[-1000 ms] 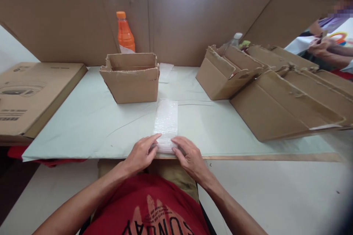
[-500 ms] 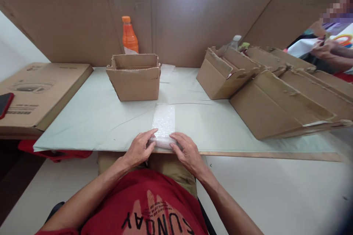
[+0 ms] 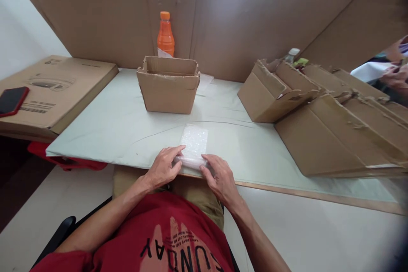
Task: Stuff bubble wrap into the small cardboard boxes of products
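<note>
A strip of clear bubble wrap (image 3: 194, 142) lies on the pale green table sheet (image 3: 111, 127), its near end rolled up at the table's front edge. My left hand (image 3: 164, 166) grips the left end of that roll. My right hand (image 3: 218, 176) grips the right end, fingers curled over it. What is inside the roll is hidden.
An open cardboard box (image 3: 168, 85) stands behind the wrap, an orange bottle (image 3: 165, 36) behind it. Flattened and open boxes (image 3: 334, 114) crowd the right. A large flat carton (image 3: 54, 89) with a red phone (image 3: 12, 100) lies left. Another person's hands (image 3: 393, 72) are far right.
The flat part of the bubble wrap has grown shorter as both hands rolled its near end away from me. The view has shifted left, showing the phone.
</note>
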### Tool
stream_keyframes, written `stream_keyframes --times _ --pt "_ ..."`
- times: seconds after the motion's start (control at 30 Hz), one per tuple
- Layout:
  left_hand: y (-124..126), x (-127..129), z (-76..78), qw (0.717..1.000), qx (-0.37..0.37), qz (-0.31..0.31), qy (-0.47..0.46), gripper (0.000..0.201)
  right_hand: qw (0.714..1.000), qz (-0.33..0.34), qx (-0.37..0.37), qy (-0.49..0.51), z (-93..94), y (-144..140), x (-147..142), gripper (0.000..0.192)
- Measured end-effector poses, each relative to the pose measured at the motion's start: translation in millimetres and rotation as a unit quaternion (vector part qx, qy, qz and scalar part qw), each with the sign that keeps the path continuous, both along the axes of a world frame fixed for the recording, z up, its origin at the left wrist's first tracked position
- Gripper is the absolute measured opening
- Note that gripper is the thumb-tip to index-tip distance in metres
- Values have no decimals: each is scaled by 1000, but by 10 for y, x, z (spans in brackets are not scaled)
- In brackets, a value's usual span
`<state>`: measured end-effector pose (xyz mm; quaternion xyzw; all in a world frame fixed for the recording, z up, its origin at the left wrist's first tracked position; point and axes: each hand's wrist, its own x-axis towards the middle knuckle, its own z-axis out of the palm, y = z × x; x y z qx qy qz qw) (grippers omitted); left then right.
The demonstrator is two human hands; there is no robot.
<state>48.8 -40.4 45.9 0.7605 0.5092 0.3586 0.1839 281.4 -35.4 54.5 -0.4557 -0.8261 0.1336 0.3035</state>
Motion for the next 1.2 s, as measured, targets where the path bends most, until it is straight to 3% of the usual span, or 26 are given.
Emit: stream_keyframes --times 0.13,0.23,0.4,0.53,0.63,0.7,0.77,0.83,0.93,1.0,1.1,1.2 --pt "131 11 -15 999 -10 32 -1 42 995 22 63 -71 62 1 -67 33" --pt "135 10 17 999 2 34 1 43 997 27 37 -65 19 96 -140 28" --pt "17 -46 65 1000 -8 -23 -14 49 999 19 -23 24 -38 103 -108 27" --pt "93 -18 53 999 -40 21 -25 46 999 11 44 -17 19 31 -86 29" --pt "152 31 42 997 -39 52 -41 41 996 36 42 -66 32 60 -121 28" --pt "127 49 36 993 -53 80 -71 42 999 17 26 -37 17 107 -141 25" --pt "58 58 27 975 -108 110 -159 51 999 -15 -8 35 5 133 -154 26" --pt "-23 71 25 931 -190 118 -288 66 992 -26 -67 101 9 115 -169 27" --pt "-94 125 60 857 -283 74 -424 80 976 3 -157 153 43 47 -188 27" --pt "-103 175 109 836 -301 57 -455 81 975 12 -160 157 67 27 -184 25" --pt "-101 232 181 842 -295 55 -448 82 980 3 -126 151 91 88 -144 38" --pt "-69 207 228 881 -270 30 -388 78 972 46 -177 147 115 216 -114 48"
